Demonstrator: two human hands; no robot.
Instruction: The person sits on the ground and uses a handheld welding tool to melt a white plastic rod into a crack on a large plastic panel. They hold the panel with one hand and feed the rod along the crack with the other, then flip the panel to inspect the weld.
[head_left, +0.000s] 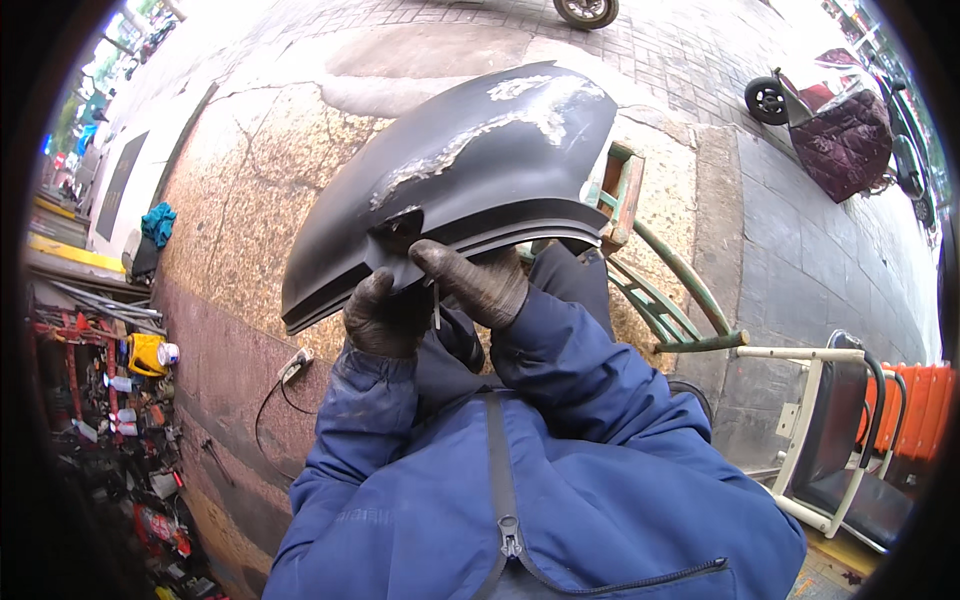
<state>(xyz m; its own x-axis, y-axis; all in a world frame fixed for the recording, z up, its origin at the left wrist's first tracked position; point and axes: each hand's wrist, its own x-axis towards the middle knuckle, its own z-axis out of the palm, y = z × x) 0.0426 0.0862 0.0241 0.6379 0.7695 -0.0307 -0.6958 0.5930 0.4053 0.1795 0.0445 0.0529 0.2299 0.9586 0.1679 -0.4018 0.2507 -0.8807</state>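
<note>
A large, curved dark grey vehicle body panel (430, 140) is held up in front of me, its outer face showing. Pale, rough scraped patches run across its upper part, and a small dark hole sits near the lower edge. My left hand (385, 315), in a dirty dark glove, grips the lower rim just below that hole, thumb up. Close beside it, my right hand (480, 285) is closed on the same rim, its thumb pressed near the hole. The fingers of both hands are mostly hidden behind the panel. A thin metal piece (436, 308) hangs between the hands.
A green metal and wood stool (690, 310) stands right of the panel. A black-seated chair (835, 430) is at the right. Tools and parts (130, 420) clutter the left side, near a power strip (294, 366) with its cable. Farther off stands a covered scooter (840, 150).
</note>
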